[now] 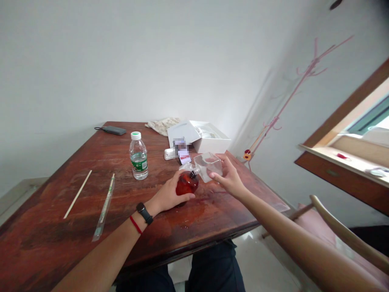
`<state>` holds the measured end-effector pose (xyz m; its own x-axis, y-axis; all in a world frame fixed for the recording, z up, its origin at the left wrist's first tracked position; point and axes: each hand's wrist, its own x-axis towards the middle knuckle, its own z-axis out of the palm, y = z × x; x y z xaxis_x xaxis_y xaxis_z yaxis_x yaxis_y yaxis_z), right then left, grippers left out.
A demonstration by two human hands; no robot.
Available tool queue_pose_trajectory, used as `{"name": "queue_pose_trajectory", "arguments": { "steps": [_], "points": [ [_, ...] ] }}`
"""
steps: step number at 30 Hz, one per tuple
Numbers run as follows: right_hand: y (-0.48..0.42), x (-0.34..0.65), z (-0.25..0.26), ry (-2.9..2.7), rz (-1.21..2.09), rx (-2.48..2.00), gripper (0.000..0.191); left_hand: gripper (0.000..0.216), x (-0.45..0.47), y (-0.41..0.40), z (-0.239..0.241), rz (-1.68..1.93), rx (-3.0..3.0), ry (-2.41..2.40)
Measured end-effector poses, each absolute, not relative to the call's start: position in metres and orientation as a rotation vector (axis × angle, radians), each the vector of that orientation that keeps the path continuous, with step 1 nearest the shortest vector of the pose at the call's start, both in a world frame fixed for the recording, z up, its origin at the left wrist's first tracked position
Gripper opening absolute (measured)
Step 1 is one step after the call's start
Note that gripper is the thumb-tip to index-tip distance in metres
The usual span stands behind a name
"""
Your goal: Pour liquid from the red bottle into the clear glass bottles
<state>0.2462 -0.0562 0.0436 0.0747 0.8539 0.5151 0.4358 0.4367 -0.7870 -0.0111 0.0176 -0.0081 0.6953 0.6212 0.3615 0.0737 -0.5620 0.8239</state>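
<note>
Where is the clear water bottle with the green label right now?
Head view: the clear water bottle stands upright on the brown wooden table, left of the left hand gripping the round red bottle.

Plain white walls point(152, 61), worn reddish wooden table point(60, 194), wood-framed window point(369, 117) at right, curved chair back point(337, 221) below.

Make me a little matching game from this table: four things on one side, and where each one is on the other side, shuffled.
Things:
1. red flask
2. clear container
3. water bottle
4. white box

Places:
a. standing upright on its own, left of both hands
b. gripped by the left hand
c. open, near the far edge of the table
d. held tilted in the right hand

Pairs: 1-b, 2-d, 3-a, 4-c
</note>
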Motion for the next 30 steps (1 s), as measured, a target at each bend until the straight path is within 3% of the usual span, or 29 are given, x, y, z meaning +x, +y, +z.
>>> {"name": "queue_pose_trajectory", "arguments": {
  "steps": [3, 8, 10, 22, 30],
  "points": [
    [-0.058, 0.246, 0.034, -1.515, 0.533, -1.165, 0.076, 0.083, -0.011, 0.018, -0.009, 0.818, 2.058, 0.539],
    [-0.059, 0.249, 0.023, -1.526, 0.639, -1.184, 0.104, 0.081, -0.011, 0.019, -0.010, 0.821, 2.049, 0.519],
    [-0.058, 0.252, 0.023, -1.541, 0.641, -1.183, 0.106, 0.083, -0.010, 0.019, -0.010, 0.814, 2.055, 0.531],
    [-0.044, 0.265, -0.007, -1.171, 1.075, -1.034, 0.071, 0.087, -0.013, 0.018, -0.010, 0.762, 2.022, 0.568],
    [0.009, 0.281, 0.021, -0.950, 1.128, -0.828, 0.045, 0.095, -0.014, 0.018, -0.012, 0.730, 1.976, 0.559]
  ]
}}
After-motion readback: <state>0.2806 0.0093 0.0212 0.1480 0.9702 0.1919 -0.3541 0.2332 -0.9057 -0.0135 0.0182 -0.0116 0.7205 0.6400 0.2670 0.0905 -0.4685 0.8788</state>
